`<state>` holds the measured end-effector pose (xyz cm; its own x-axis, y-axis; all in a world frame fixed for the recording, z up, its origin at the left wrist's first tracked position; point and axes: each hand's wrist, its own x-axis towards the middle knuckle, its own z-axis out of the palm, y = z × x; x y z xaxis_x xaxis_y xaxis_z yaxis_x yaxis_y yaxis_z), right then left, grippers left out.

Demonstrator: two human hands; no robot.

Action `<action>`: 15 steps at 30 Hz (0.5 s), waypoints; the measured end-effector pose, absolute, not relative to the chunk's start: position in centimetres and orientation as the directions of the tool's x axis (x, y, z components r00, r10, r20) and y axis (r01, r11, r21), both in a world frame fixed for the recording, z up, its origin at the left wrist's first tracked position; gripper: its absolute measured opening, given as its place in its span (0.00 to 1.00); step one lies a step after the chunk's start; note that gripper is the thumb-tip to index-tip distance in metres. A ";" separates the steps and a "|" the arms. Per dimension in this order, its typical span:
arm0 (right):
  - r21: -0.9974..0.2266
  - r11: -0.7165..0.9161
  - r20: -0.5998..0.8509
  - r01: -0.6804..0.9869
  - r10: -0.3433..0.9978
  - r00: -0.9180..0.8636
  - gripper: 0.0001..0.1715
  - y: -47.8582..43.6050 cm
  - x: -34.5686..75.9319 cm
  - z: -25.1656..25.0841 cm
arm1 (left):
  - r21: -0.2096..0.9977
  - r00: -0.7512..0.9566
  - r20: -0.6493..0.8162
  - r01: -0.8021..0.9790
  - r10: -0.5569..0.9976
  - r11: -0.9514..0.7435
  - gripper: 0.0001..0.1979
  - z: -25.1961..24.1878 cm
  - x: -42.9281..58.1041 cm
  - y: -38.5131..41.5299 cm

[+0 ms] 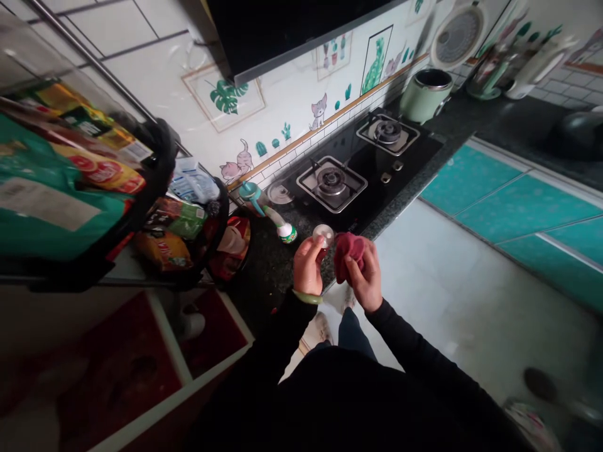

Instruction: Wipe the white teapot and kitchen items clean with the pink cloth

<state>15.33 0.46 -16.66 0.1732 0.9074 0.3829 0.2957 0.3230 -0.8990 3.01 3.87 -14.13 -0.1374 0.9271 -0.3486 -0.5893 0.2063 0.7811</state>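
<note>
My left hand (308,267) is closed around a small jar (323,236) with a clear, rounded top and something reddish lower down. Most of the jar's body is hidden by my fingers. Just to the right, my right hand (367,276) grips a bunched dark-red cloth (347,254). Cloth and jar are close together; whether they touch I cannot tell. Both hands are held over the front edge of the dark countertop (264,263). A bottle with a white and green cap (286,232) lies or leans on the counter beyond my left hand.
A gas stove with two burners (331,181) lies ahead, with a green rice cooker (426,94) past it. Packed food bags fill a black-rimmed rack (164,150) at left. Below it an open drawer (188,383) juts out. A dark range hood (292,31) hangs above.
</note>
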 end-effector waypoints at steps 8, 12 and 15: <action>-0.749 0.436 0.546 0.499 0.833 0.092 0.08 1.1 14.2 -18.6 | 0.771 -0.099 -0.341 -0.598 0.935 0.218 0.14 -14.2 5.1 2.1; -0.744 0.432 0.523 0.510 0.851 0.042 0.04 -0.1 14.7 -20.9 | 0.746 -0.098 -0.386 -0.618 0.917 0.248 0.17 -14.8 5.1 1.8; -0.774 0.392 0.449 0.496 0.893 -0.005 0.04 -1.1 14.8 -22.6 | 0.742 -0.089 -0.406 -0.613 0.909 0.271 0.20 -15.6 4.8 1.8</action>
